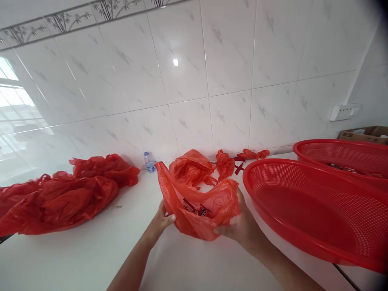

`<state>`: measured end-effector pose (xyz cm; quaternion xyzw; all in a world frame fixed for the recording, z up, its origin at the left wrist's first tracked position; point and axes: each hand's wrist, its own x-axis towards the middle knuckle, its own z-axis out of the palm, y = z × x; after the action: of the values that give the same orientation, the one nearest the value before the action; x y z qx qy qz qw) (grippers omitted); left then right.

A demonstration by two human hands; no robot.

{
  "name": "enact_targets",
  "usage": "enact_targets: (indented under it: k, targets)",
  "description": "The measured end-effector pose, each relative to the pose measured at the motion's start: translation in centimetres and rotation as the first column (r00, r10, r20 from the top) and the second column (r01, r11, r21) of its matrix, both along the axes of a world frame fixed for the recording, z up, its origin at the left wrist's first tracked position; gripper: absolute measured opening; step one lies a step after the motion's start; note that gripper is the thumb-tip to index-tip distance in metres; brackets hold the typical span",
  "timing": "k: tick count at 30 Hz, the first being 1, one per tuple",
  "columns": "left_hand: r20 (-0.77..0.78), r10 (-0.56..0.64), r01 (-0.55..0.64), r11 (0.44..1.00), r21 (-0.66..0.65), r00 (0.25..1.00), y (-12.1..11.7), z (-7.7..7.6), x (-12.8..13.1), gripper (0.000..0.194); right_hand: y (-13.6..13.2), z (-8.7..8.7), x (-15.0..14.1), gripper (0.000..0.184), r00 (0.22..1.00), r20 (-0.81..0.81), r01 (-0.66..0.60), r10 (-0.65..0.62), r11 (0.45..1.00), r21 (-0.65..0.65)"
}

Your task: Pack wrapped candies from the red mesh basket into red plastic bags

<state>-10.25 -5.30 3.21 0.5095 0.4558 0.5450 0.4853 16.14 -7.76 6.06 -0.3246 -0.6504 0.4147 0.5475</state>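
Observation:
A thin red plastic bag (194,226) is held up in front of me, its mouth open toward me. Small dark red packets (195,208) with white print lie inside it. My left hand (163,218) grips the bag's left side, thumb on the near face and the other fingers mostly behind. On the right side, my right hand (238,226) holds the bag with the thumb across the front, its fingers partly hidden by the plastic. Behind the bag, another crumpled red bag (192,163) sits on the white table (133,230).
A heap of red bags (69,194) covers the left. By the wall stand a small water bottle (149,162) and a bunched red bag (224,163). An oval red basket (303,218) is at the right, with a second basket (342,151) behind it and a cardboard box (368,132) beyond.

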Motion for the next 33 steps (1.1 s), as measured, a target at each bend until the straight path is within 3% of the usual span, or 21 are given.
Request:
enact_targets:
  k: [3,6,10,13,17,20,22,26,28,30,33]
  targets:
    - [0.111,-0.062,0.067,0.997,-0.038,0.992,1.0,1.5,3.1,0.042,2.9,-0.1,-1.5,0.079,0.985,-0.107,-0.144,0.137,0.988,-0.054]
    - [0.184,0.026,-0.022,1.0,-0.02,0.983,2.1,3.5,4.6,0.019,5.5,-1.3,-1.9,0.04,0.99,-0.111,-0.11,0.085,0.962,-0.25]
    - [0.271,0.036,-0.059,0.995,0.075,0.962,3.3,5.2,5.1,0.013,8.0,-2.7,-1.6,0.03,0.942,-0.334,-0.142,0.002,0.908,-0.395]
    - [0.328,0.055,-0.065,0.998,0.02,0.943,4.4,4.1,5.1,0.016,9.5,-4.1,-1.3,0.029,0.886,-0.452,-0.114,-0.103,0.897,-0.427]
    - [0.442,0.14,-0.095,0.988,-0.122,0.886,5.8,-0.1,4.9,0.015,10.4,-5.8,-0.3,0.034,0.844,-0.529,-0.163,-0.092,0.895,-0.416]
    - [0.516,0.258,-0.12,0.951,-0.286,0.817,6.4,-2.8,4.9,0.012,10.1,-5.6,0.5,0.041,0.79,-0.612,-0.274,-0.041,0.868,-0.413]
    - [0.539,0.28,-0.085,0.93,-0.358,0.794,6.4,-3.8,5.3,0.011,9.7,-5.0,0.7,0.038,0.754,-0.657,-0.345,-0.015,0.841,-0.416]
    - [0.572,0.173,0.064,0.927,-0.37,0.801,5.5,-4.4,6.6,0.009,9.0,-4.7,0.3,0.014,0.687,-0.726,-0.512,0.031,0.73,-0.453]
    - [0.575,0.133,0.113,0.922,-0.371,0.807,5.0,-4.2,7.3,0.003,8.8,-5.0,0.2,0.013,0.666,-0.745,-0.549,0.013,0.685,-0.479]
    - [0.594,0.08,0.148,0.934,-0.325,0.801,4.5,-3.7,7.8,0.006,8.8,-5.3,0.3,0.018,0.664,-0.748,-0.531,-0.013,0.696,-0.484]
    - [0.616,-0.063,0.204,0.966,-0.161,0.785,3.7,-2.7,7.9,0.029,8.9,-5.5,0.5,0.041,0.662,-0.749,-0.506,0.024,0.752,-0.423]
